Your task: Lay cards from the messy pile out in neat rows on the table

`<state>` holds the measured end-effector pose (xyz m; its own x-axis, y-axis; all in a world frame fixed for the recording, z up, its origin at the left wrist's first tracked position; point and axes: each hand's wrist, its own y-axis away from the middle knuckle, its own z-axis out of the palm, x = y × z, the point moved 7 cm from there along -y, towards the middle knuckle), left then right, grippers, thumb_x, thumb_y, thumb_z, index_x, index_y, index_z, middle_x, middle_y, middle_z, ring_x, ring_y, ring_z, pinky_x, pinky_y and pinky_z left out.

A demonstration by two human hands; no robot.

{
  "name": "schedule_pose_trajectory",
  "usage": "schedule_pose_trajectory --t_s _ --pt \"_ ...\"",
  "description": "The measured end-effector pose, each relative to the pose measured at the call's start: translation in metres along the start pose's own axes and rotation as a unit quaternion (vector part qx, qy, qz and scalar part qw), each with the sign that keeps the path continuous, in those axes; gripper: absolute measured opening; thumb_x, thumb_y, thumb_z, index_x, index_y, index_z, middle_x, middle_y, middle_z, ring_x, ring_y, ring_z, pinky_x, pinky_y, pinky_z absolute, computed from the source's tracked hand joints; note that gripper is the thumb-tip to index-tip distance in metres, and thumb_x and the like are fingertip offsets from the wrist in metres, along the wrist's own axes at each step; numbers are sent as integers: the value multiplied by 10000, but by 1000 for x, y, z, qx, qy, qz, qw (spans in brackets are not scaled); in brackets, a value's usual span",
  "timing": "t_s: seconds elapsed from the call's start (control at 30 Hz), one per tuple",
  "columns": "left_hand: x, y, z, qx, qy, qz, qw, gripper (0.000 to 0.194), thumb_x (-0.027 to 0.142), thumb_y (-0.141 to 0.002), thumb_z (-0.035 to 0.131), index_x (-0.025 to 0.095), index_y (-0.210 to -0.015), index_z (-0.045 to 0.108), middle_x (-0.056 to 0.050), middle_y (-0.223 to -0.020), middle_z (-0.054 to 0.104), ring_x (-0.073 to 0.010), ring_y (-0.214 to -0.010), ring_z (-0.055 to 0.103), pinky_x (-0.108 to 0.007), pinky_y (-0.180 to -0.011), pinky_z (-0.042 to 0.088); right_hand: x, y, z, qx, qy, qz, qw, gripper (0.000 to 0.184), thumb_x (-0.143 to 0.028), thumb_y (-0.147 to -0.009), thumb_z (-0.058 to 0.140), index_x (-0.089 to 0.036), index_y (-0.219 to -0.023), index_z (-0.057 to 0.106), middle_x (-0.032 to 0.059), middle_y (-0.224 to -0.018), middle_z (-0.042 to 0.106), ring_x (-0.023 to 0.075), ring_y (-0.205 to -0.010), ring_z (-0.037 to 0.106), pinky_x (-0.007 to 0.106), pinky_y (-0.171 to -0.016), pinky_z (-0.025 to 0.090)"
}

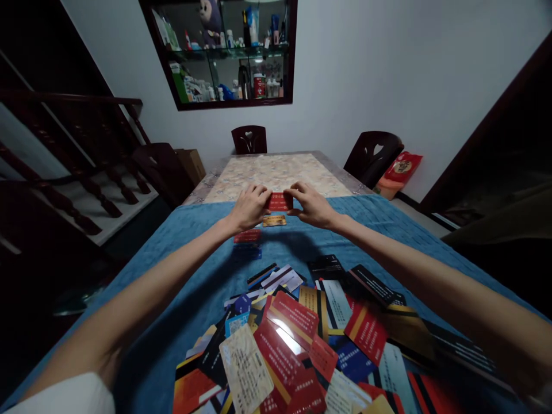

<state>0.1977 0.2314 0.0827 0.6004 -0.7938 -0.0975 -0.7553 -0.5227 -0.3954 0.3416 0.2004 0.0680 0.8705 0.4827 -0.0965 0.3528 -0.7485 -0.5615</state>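
One red printed card [280, 201], held lengthwise over the far part of a blue cloth [185, 247], between two bare hands. Left hand [251, 207]: thumb and fingers pinching the card's left end. Right hand [314, 205]: thumb and forefinger curved round its right end, likewise grasping. One gold card [274, 221], lying on the cloth just below the held card in view. One further red card [247, 236], to the left and nearer the person, with a blue card [250, 252] just below it; print on both too small to read. One loose heap of overlapping plastic cards [284, 351], near edge of the table, between the forearms; among them a cream card [246, 368] with dark lettering, a light blue card bearing a QR code [237, 325], a black card [325, 267] at the far side, and a silver card with a dark stripe [282, 278]. Table: patterned top [271, 172], cloth over the near part. Surroundings: dark wooden chair [249, 138] at the far end; glass-shelved wall cabinet [228, 106] holding a purple plush toy [210, 17] and a red canister [259, 85]; wooden balustrade [71, 201] at left; red bag [403, 167] at right.
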Motion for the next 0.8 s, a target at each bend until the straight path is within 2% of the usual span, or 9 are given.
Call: schedule_pose_trajectory --t_s 0.2,0.33,0.57,0.8 --pt "-32 -25 34 -37 51 -43 997 317 252 -823 681 173 -1124 621 -116 -1238 594 -309 -1200 431 -446 -987 386 37 -22 37 -6 -59 33 998 470 -228 -788 714 -188 -1242 599 102 -1185 568 244 -1045 550 396 -933 468" --pt "-45 -40 56 -76 57 -74 993 299 257 -793 700 179 -1077 650 -114 -1254 592 -334 -1221 409 -477 -982 370 54 -32 61 -36 -68 64 995 407 -208 -777 712 -163 -1174 638 108 -1151 586 226 -1001 570 370 -927 466" --pt "-61 -57 87 -137 50 -104 984 210 285 -766 670 160 -934 693 -142 -1141 644 -365 -1211 409 -492 -957 387 73 -42 95 -121 -15 109 986 267 -205 -802 671 -137 -1061 686 129 -1147 626 227 -1026 574 307 -914 439" --pt "-75 -61 119 -168 70 -154 971 255 282 -715 680 187 -949 716 -92 -1004 698 -345 -1180 434 -467 -982 389 84 -48 121 -169 -7 136 976 216 -201 -820 643 -152 -1016 722 117 -1121 686 214 -984 607 259 -854 439"
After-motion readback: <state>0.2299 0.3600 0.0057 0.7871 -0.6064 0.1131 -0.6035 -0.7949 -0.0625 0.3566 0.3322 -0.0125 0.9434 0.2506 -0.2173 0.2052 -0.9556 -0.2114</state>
